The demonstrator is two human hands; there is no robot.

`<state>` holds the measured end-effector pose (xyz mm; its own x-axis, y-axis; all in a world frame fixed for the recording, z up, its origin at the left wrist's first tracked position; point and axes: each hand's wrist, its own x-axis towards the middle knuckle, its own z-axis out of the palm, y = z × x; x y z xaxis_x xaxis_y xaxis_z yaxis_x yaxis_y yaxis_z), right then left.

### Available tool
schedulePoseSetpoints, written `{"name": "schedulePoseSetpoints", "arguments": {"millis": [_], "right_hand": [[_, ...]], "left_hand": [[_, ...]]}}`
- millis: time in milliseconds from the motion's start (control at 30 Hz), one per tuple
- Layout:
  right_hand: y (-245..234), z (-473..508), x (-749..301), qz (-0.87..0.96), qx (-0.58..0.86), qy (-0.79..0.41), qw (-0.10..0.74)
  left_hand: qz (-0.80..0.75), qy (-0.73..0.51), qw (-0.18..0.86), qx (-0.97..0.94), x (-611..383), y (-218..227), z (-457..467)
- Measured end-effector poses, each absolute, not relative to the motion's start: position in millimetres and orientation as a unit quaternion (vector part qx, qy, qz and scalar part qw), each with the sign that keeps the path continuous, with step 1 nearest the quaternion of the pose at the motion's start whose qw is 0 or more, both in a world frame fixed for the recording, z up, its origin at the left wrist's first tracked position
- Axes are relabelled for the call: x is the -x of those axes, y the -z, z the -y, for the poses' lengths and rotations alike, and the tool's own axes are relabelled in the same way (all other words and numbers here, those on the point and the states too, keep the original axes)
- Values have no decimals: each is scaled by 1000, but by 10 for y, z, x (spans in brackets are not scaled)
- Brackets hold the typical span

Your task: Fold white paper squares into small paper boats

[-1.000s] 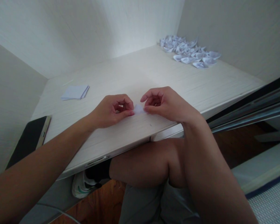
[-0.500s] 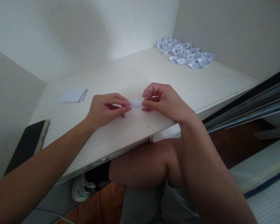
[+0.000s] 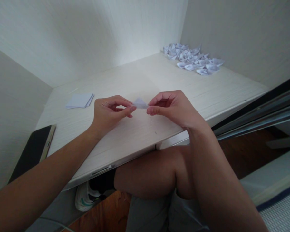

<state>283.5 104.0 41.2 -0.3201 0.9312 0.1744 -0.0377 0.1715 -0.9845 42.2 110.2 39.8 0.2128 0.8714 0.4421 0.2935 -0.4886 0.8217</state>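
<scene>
A small white folded paper with a peaked, boat-like shape is held between both hands, just above the desk's front part. My left hand pinches its left end between thumb and fingers. At the other end, my right hand grips the tip between thumb and forefinger, the remaining fingers curled behind. Only the paper's middle shows; its two ends are covered by the fingertips.
Several folded paper boats lie clustered at the back right of the white desk. A stack of white paper sheets is at the left. Near the left edge rests a dark phone-like object. Below the desk edge are my legs.
My right hand has shifted its hold, with its fingers now closer together on the paper's right end. The paper's peak shows more clearly. The camera view has tilted slightly.
</scene>
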Motion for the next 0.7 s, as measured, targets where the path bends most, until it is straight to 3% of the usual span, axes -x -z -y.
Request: {"name": "schedulePoseSetpoints", "arguments": {"millis": [133, 467, 700], "right_hand": [[-394, -1042, -2789, 615, 366, -512, 476], [-378, -1022, -2604, 585, 318, -569, 482], [-365, -971, -2434, 673, 357, -422, 492]], "left_hand": [[-404, -514, 330, -681, -436, -366, -1131], [-365, -563, 541, -507, -507, -424, -1126], [-369, -555, 582, -467, -519, -479, -1123]]}}
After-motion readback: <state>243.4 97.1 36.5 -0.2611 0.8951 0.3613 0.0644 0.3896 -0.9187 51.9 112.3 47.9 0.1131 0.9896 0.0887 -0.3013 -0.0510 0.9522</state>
